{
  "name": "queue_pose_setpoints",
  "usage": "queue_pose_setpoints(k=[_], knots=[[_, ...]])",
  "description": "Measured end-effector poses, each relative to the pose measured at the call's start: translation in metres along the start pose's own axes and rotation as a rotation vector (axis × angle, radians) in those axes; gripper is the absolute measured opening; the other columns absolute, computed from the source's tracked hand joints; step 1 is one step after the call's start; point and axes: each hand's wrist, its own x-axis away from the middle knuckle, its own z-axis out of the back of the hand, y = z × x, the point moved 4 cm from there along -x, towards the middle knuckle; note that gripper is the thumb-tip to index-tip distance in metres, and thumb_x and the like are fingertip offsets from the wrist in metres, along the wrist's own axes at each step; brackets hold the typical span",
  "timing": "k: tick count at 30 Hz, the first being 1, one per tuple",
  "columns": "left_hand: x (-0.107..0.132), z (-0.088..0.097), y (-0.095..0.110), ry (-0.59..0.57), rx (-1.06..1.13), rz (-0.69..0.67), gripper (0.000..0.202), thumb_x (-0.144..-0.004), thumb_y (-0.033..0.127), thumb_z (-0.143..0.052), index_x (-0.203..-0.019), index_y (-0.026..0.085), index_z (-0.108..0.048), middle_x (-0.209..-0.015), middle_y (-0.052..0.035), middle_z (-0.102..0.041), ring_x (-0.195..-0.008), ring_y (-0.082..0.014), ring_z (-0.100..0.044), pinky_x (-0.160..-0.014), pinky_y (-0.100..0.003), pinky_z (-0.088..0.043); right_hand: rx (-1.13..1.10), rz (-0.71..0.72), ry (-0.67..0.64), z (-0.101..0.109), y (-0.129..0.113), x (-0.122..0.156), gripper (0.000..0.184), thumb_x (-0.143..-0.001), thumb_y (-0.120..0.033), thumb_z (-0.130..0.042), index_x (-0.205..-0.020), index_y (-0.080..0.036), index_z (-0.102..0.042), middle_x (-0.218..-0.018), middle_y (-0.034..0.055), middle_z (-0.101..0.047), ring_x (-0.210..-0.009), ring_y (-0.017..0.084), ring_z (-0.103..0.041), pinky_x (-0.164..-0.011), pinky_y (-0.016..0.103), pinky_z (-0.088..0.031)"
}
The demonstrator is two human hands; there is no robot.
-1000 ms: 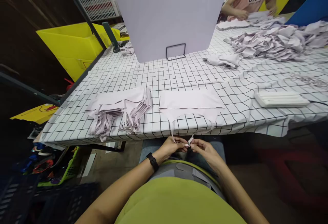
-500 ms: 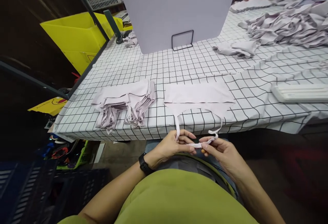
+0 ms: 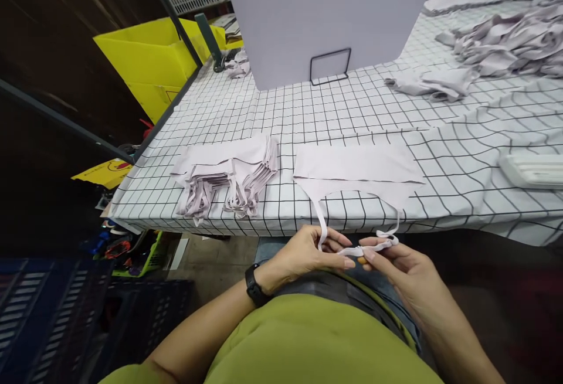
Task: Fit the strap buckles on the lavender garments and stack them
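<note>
A pale pink strappy top (image 3: 358, 164) lies flat near the table's front edge, its two straps hanging toward me. In front of the edge, my left hand (image 3: 323, 249) has its fingers curled around one strap (image 3: 322, 223). My right hand (image 3: 398, 264) pinches the strap's far part (image 3: 385, 244) between thumb and fingertips. A short stretch of strap (image 3: 349, 251) runs between the two hands. Something small and orange-yellow shows at my right fingertips, too little to name. To the left lies a layered stack of similar tops (image 3: 229, 164), straps bunched at the front.
The table wears a white checked cloth (image 3: 281, 114). A grey upright panel (image 3: 329, 14) with a black wire stand (image 3: 329, 67) rises behind. Heaped fabric (image 3: 519, 41) lies back right, a white plastic piece (image 3: 534, 170) at right. Yellow boxes (image 3: 145, 58) stand left.
The view has turned left, so the table's things sit farther right. My left thumb has come off the strap's top and lies just below it. My right hand keeps its pinch.
</note>
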Motion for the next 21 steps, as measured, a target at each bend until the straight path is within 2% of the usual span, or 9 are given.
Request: queue_pose_setpoints(k=[4, 7, 11, 14, 21], knots=[[-0.005, -0.007, 0.008, 0.043, -0.201, -0.097, 0.045, -0.061, 0.049, -0.093, -0.081, 0.012, -0.076, -0.074, -0.0042, -0.07, -0.067, -0.0116, -0.06, -0.065, -0.023, -0.047, 0.089, 0.059, 0.038, -0.007, -0.015, 0.01, 0.045, -0.069, -0.056, -0.088, -0.094, -0.02, -0.079, -0.076, 0.0054, -0.075, -0.075, 0.024, -0.072, -0.074, 0.034, -0.061], [-0.006, -0.008, 0.012, 0.087, -0.3, -0.138, 0.044, -0.062, 0.051, -0.091, -0.073, 0.012, -0.074, -0.069, -0.0035, -0.068, -0.064, -0.0114, -0.056, -0.06, -0.023, -0.042, 0.179, 0.124, 0.085, -0.007, -0.023, 0.015, 0.043, -0.07, -0.057, -0.086, -0.091, -0.021, -0.079, -0.077, 0.0052, -0.075, -0.074, 0.024, -0.072, -0.071, 0.033, -0.061], [-0.004, -0.009, 0.015, 0.088, -0.31, -0.149, 0.04, -0.069, 0.05, -0.086, -0.074, 0.013, -0.072, -0.069, -0.0034, -0.067, -0.065, -0.0117, -0.057, -0.062, -0.023, -0.043, 0.238, 0.204, 0.13, -0.005, -0.026, 0.017, 0.036, -0.072, -0.053, -0.085, -0.087, -0.022, -0.078, -0.081, 0.0054, -0.075, -0.077, 0.025, -0.072, -0.074, 0.033, -0.06], [-0.002, -0.011, 0.018, 0.096, -0.307, -0.151, 0.039, -0.071, 0.049, -0.084, -0.074, 0.013, -0.071, -0.07, -0.0036, -0.067, -0.066, -0.0123, -0.058, -0.064, -0.024, -0.045, 0.261, 0.258, 0.103, -0.007, -0.026, 0.017, 0.031, -0.076, -0.05, -0.082, -0.086, -0.022, -0.076, -0.083, 0.0061, -0.075, -0.078, 0.025, -0.071, -0.075, 0.033, -0.059], [0.0, -0.014, 0.019, 0.072, -0.239, -0.091, 0.043, -0.065, 0.052, -0.088, -0.073, 0.013, -0.072, -0.068, -0.0042, -0.069, -0.063, -0.0128, -0.06, -0.062, -0.024, -0.047, 0.353, 0.376, 0.061, -0.007, -0.027, 0.012, 0.021, -0.083, -0.042, -0.075, -0.082, -0.022, -0.071, -0.079, 0.0046, -0.072, -0.072, 0.022, -0.068, -0.068, 0.029, -0.057]])
